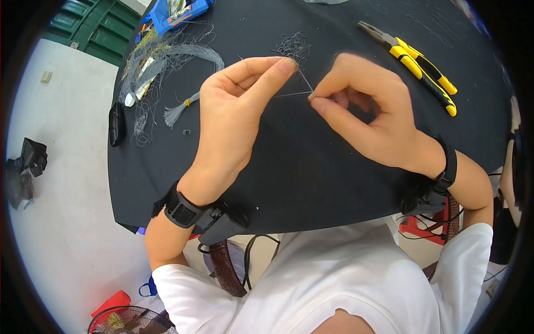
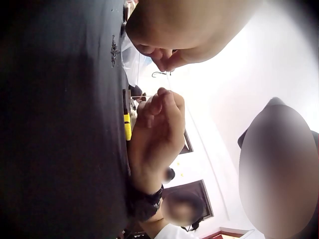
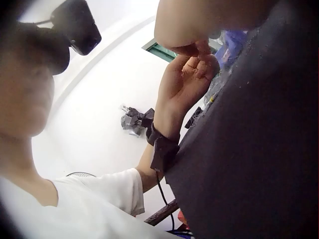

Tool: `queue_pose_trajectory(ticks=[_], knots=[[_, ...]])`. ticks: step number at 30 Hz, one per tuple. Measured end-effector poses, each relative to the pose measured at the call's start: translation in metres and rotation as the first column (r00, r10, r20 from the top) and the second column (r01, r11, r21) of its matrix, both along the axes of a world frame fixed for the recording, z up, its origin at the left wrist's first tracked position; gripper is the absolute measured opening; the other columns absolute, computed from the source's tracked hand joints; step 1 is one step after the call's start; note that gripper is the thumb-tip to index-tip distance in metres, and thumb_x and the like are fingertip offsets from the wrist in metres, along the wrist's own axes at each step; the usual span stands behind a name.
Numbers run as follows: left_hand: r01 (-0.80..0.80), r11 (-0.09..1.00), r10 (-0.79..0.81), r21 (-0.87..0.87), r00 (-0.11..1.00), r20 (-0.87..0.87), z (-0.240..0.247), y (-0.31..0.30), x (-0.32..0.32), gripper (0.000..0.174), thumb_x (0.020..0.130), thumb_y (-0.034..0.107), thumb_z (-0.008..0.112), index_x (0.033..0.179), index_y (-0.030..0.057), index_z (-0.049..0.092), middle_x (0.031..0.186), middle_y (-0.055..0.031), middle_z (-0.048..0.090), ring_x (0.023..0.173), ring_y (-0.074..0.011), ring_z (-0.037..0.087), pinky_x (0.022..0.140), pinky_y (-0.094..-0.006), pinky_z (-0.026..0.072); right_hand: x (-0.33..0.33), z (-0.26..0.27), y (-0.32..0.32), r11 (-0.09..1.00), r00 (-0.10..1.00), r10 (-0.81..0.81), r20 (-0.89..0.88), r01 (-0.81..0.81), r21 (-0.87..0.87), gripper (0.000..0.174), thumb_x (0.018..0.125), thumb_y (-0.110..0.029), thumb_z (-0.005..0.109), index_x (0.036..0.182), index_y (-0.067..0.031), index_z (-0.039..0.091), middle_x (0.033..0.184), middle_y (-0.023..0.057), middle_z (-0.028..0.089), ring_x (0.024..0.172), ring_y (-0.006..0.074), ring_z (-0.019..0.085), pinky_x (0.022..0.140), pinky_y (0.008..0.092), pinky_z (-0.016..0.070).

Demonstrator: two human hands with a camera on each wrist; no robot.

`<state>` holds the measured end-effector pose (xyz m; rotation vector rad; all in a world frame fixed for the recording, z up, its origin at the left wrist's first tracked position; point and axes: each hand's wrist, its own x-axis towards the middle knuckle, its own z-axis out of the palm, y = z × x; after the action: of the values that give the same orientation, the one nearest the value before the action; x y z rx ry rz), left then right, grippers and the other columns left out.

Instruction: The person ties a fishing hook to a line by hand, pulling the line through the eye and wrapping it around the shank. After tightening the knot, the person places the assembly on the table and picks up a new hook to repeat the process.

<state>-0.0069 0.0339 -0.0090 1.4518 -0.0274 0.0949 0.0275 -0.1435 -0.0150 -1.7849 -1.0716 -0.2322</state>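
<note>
Both hands meet above a black round table (image 1: 311,167). My left hand (image 1: 289,68) pinches a thin fishing line (image 1: 292,94) between thumb and forefinger. My right hand (image 1: 316,97) pinches the same line a short way to the right, its other fingers curled. In the left wrist view a small wire hook (image 2: 158,74) hangs just below the left hand (image 2: 167,62), and the right hand (image 2: 159,97) holds a strand beside it. The right wrist view shows the right hand (image 3: 197,50) close up, with the left hand (image 3: 199,67) right behind it.
A heap of small hooks (image 1: 293,45) lies just beyond the hands. Yellow-handled pliers (image 1: 417,64) lie at the far right. Tangled line bundles (image 1: 161,58) and a blue box (image 1: 178,14) sit at the far left. A red fan (image 1: 125,320) stands on the floor.
</note>
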Motion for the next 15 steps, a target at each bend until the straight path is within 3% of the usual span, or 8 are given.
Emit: queue_pose_trajectory(ticks=[1, 5, 11, 15], knots=[[-0.006, 1.0, 0.006, 0.001, 1.0, 0.014, 0.0002, 0.0, 0.0003, 0.018, 0.08, 0.01, 0.063, 0.092, -0.0035, 0.063, 0.086, -0.0066, 0.064, 0.077, -0.0069, 0.057, 0.07, -0.0173, 0.0431, 0.002, 0.0002, -0.0004, 1.0, 0.992, 0.006, 0.125, -0.006, -0.004, 0.007, 0.074, 0.003, 0.059, 0.079, -0.0022, 0.058, 0.068, -0.0007, 0.05, 0.055, 0.0029, 0.038, 0.047, 0.0175, 0.0272], [-0.013, 0.999, 0.009, 0.042, 0.995, 0.098, -0.0019, -0.0014, -0.0003, 0.016, 0.079, 0.007, 0.064, 0.09, -0.0048, 0.063, 0.083, -0.0074, 0.064, 0.075, -0.0075, 0.06, 0.068, -0.0159, 0.0455, 0.0, 0.0046, -0.0007, 0.996, 0.988, -0.086, 0.131, 0.08, 0.048, 0.011, 0.073, 0.005, 0.058, 0.082, -0.0022, 0.058, 0.068, -0.0029, 0.048, 0.055, 0.002, 0.036, 0.048, 0.0157, 0.0269], [-0.04, 0.991, 0.021, 0.13, 0.99, 0.139, -0.0019, -0.0032, -0.001, 0.015, 0.079, 0.006, 0.064, 0.089, -0.0047, 0.063, 0.071, -0.0014, 0.061, 0.059, -0.0002, 0.051, 0.051, -0.0114, 0.0368, 0.0021, 0.0041, -0.0039, 0.989, 0.989, -0.128, 0.079, 0.122, 0.079, 0.015, 0.074, 0.007, 0.059, 0.086, -0.0022, 0.059, 0.065, -0.0049, 0.042, 0.055, 0.0011, 0.032, 0.05, 0.0144, 0.0266], [-0.038, 0.988, 0.014, 0.15, 0.987, 0.161, -0.0002, -0.0044, -0.0025, 0.013, 0.079, 0.005, 0.064, 0.089, -0.005, 0.063, 0.068, 0.001, 0.059, 0.055, 0.0022, 0.046, 0.047, -0.0107, 0.0312, 0.0043, 0.0026, -0.003, 0.983, 0.985, -0.149, 0.086, 0.138, 0.124, 0.013, 0.076, 0.006, 0.059, 0.087, -0.0022, 0.059, 0.062, -0.0056, 0.039, 0.054, 0.0005, 0.031, 0.049, 0.0148, 0.0258]])
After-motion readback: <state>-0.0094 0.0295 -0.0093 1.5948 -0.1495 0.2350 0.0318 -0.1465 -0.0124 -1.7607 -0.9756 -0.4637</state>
